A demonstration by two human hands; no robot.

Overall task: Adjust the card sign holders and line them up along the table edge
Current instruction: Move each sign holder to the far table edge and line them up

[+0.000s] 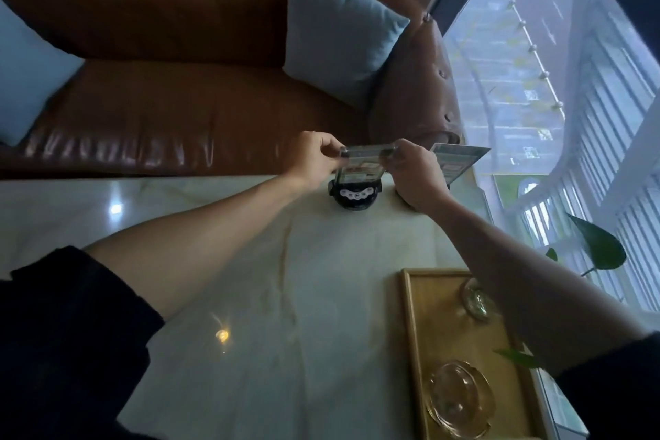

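Your sign holder (360, 168) stands right at the far edge of the worktop (250, 279), on a black base (354, 194) with a row of white buttons; beyond that edge is only the brown sofa (178, 100) with its pale cushions (335, 28). A second holder (460, 159) stands just to the right, tilted, at the far right corner by the window (535, 64). The worktop's middle and left lie bare, so you have room there. Near you on the right, a wooden tray (410, 332) holds two glass dishes (460, 400), with plant leaves (600, 243) over the right edge.

The cards carry coloured print, but it is too blurred to read.

Both your forearms reach forward, sleeves pushed up. Your left hand (314, 157) pinches the top left corner of the holder between thumb and fingers. Your right hand (418, 171) is closed on its top right corner, knuckles toward you, partly hiding the second holder.
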